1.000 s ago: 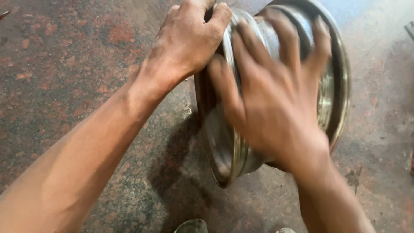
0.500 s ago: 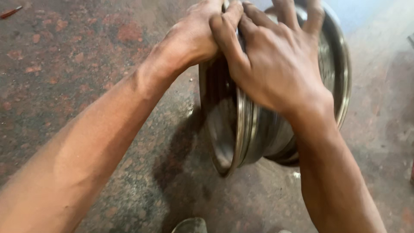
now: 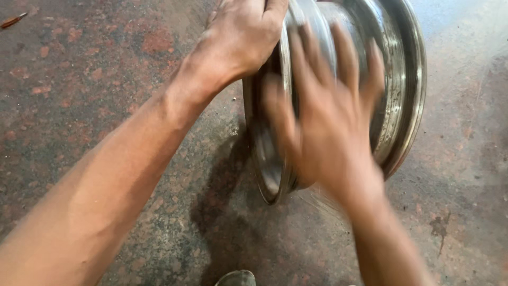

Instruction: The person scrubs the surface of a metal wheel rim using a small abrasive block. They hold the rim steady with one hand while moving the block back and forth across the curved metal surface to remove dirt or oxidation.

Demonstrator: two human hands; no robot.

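A shiny steel wheel rim (image 3: 405, 90) stands upright on its edge on a stained stone floor (image 3: 95, 79). My left hand (image 3: 243, 34) grips the top of the rim's near flange, fingers curled over it. My right hand (image 3: 323, 106) is blurred with motion, fingers spread apart, palm over the rim's barrel; it holds nothing, and whether it touches the metal I cannot tell. The rim's top is cut off by the frame edge.
A small reddish stick-like object (image 3: 13, 21) lies at the far upper left on the floor. A rounded grey object (image 3: 236, 278) pokes in at the bottom edge. A paler patch of floor (image 3: 465, 32) lies right of the rim.
My right hand came off the rim's top edge and swept down over the barrel, now blurred with fingers spread. My left hand keeps its grip on top.
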